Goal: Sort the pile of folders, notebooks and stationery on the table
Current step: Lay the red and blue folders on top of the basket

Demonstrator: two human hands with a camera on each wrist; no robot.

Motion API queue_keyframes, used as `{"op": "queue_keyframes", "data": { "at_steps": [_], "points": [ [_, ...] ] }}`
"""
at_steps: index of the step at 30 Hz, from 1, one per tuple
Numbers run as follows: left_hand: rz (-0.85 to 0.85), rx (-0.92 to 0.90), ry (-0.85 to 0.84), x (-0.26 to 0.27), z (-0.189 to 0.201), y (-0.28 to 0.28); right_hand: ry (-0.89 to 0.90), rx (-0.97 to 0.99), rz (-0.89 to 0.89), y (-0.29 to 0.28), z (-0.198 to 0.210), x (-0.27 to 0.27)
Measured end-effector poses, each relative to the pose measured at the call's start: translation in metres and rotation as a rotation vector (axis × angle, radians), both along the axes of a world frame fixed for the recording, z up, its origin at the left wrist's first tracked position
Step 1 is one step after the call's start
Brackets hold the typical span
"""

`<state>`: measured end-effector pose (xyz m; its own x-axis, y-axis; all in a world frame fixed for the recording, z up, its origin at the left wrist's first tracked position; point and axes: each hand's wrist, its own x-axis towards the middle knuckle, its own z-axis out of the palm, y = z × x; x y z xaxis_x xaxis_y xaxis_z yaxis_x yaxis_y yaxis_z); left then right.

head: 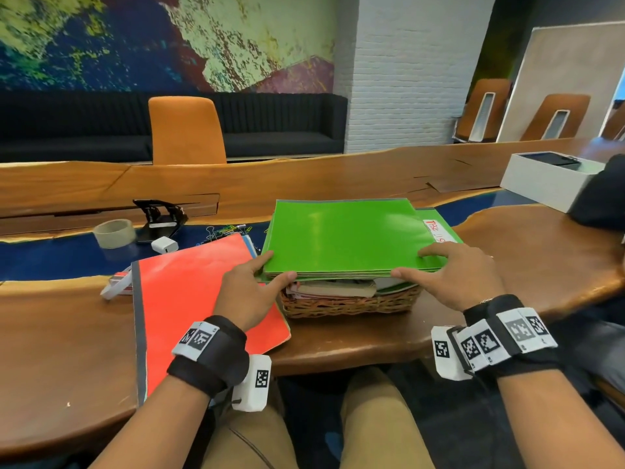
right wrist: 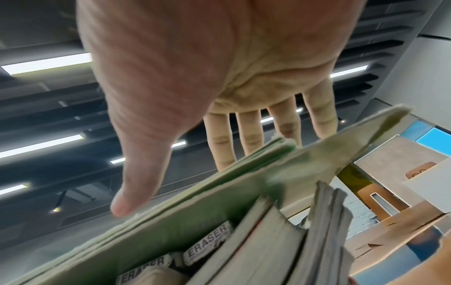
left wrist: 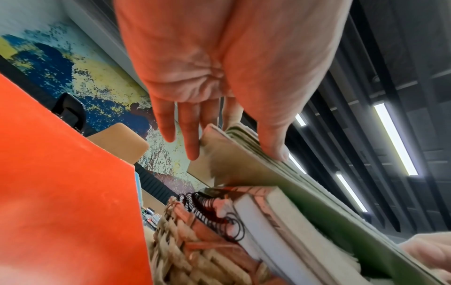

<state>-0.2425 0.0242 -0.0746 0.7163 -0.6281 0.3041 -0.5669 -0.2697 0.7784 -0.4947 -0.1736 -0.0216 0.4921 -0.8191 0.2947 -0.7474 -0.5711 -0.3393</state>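
A stack of green folders point(head: 348, 235) lies on top of a wicker basket point(head: 351, 304) packed with notebooks point(head: 334, 288). My left hand point(head: 270, 270) is at the stack's near left corner, thumb on the front edge and straight fingers along the side. My right hand point(head: 411, 264) is at the near right corner, with its fingers flat on top and its thumb against the front edge. The left wrist view shows the left hand point(left wrist: 234, 152) touching the green folders point(left wrist: 305, 192) above a spiral notebook point(left wrist: 214, 210). Under the right hand point(right wrist: 171, 187), erasers point(right wrist: 209, 239) lie below the folders point(right wrist: 195, 221). A red folder point(head: 199, 299) lies flat to the left.
Behind the red folder are a tape roll point(head: 114, 233), a black hole punch point(head: 162, 214), a white charger point(head: 164, 245) and coloured clips point(head: 226, 229). A white box point(head: 548, 177) stands at the far right. An orange chair point(head: 186, 130) faces me across the table.
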Motion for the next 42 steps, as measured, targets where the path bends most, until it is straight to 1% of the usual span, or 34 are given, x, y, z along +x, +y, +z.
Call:
{"op": "queue_keyframes", "data": {
  "at_steps": [3, 5, 7, 10, 12, 15, 18, 20, 22, 24, 26, 28, 31, 35, 42],
  "points": [
    [-0.019, -0.042, 0.000, 0.000, 0.003, 0.003, 0.029, -0.050, 0.026, -0.001, -0.005, 0.007],
    [-0.025, -0.079, 0.013, -0.002, 0.006, 0.007, -0.004, -0.157, 0.054, 0.003, -0.010, 0.018],
    [0.000, -0.112, 0.039, 0.000, 0.007, 0.010, -0.141, -0.271, 0.126, 0.011, -0.012, 0.031],
    [0.053, -0.159, 0.087, 0.008, 0.008, 0.020, -0.352, -0.342, 0.306, 0.041, -0.010, 0.055],
    [0.098, -0.154, 0.121, 0.015, 0.007, 0.029, -0.408, -0.320, 0.436, 0.066, -0.011, 0.072],
    [0.180, -0.092, 0.114, 0.033, -0.002, 0.050, -0.408, -0.243, 0.654, 0.105, -0.022, 0.100],
    [0.308, 0.024, 0.096, 0.054, -0.017, 0.074, -0.334, -0.063, 0.846, 0.137, -0.042, 0.126],
    [0.439, 0.124, 0.076, 0.067, -0.027, 0.090, -0.216, 0.030, 0.901, 0.148, -0.057, 0.138],
    [0.513, 0.177, 0.157, 0.079, -0.037, 0.106, -0.066, 0.077, 0.927, 0.154, -0.070, 0.149],
    [0.502, 0.174, 0.307, 0.086, -0.041, 0.117, 0.086, 0.119, 0.910, 0.155, -0.079, 0.155],
    [0.498, 0.142, 0.414, 0.090, -0.041, 0.125, 0.228, 0.174, 0.875, 0.154, -0.087, 0.159],
    [0.513, 0.085, 0.465, 0.094, -0.042, 0.129, 0.311, 0.188, 0.853, 0.153, -0.094, 0.160],
    [0.529, 0.039, 0.519, 0.094, -0.042, 0.134, 0.352, 0.176, 0.840, 0.152, -0.095, 0.161],
    [0.500, 0.019, 0.593, 0.092, -0.046, 0.135, 0.355, 0.228, 0.808, 0.149, -0.091, 0.162],
    [0.518, 0.052, 0.509, 0.087, -0.043, 0.134, 0.328, 0.285, 0.776, 0.147, -0.093, 0.164]
  ]
}}
